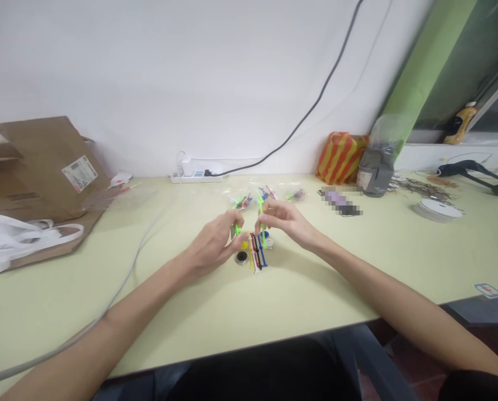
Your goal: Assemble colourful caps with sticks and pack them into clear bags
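My left hand (213,239) is closed in a pinch on a small bright green plastic piece (238,229), mostly covered by the fingers. Between the thumb and fingers of my right hand (288,221) is a thin bright green plastic stick (264,239), held roughly upright. Below and between the hands, a row of slim plastic sticks (256,253) in yellow, white, red, black and blue lies side by side on the table. Around them are small round pieces: a black one (242,257), a yellow one (244,244), a blue one (264,234) and a white one (269,243).
Behind the hands lie clear bags (243,201) of coloured parts. A power strip (196,177) stands by the wall. Left are a cardboard box (44,167), white straps (23,236) and a grey cable (126,278). Right are a striped bag (341,157), a blurred-out flat object (341,201) and a white spool (438,210).
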